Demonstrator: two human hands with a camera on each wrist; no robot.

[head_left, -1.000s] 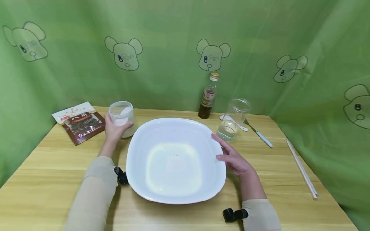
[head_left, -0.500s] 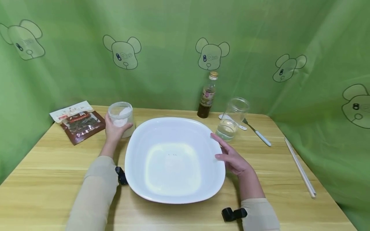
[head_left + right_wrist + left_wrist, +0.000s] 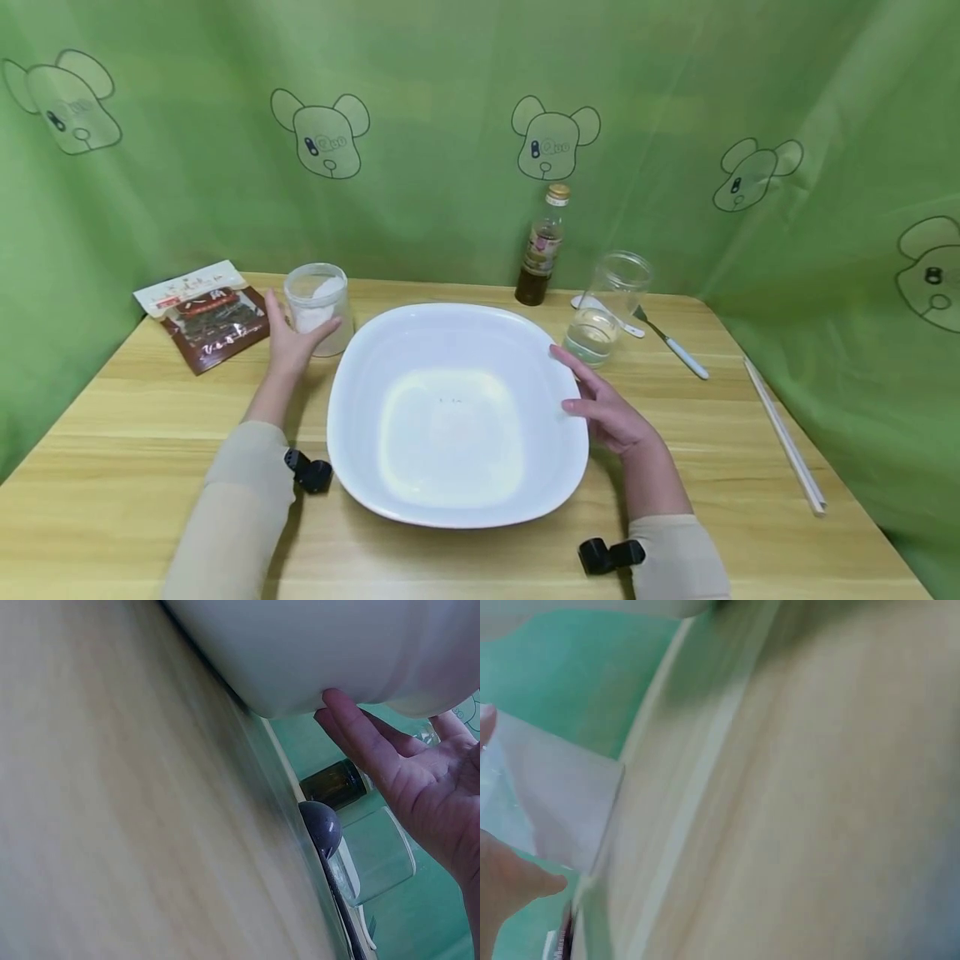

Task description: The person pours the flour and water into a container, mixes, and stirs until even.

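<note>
A clear jar (image 3: 328, 325) with white contents stands at the back left. My left hand (image 3: 291, 342) is spread around its near left side, thumb and fingers wide apart. In the left wrist view, the jar wall (image 3: 570, 799) shows between the thumb and a finger. A large white basin (image 3: 450, 437) fills the middle of the table, nothing inside it. My right hand (image 3: 611, 415) holds its right rim, thumb over the edge and fingers outside. In the right wrist view, the fingers (image 3: 360, 735) press the basin's outer wall (image 3: 322, 645).
Brown seasoning packet (image 3: 213, 321) lies at far left. Behind the basin stand a sauce bottle (image 3: 538, 254) and a glass jar (image 3: 592, 337) with clear liquid. A white spoon (image 3: 633, 331), a fork (image 3: 686, 358) and chopsticks (image 3: 783, 442) lie to the right. A dark round-bowled spoon (image 3: 321, 829) is low beside the basin.
My left hand has loosened from the clear jar, its fingers spreading and the hand drawing slightly left. The jar stays in place. The right hand remains at the basin rim.
</note>
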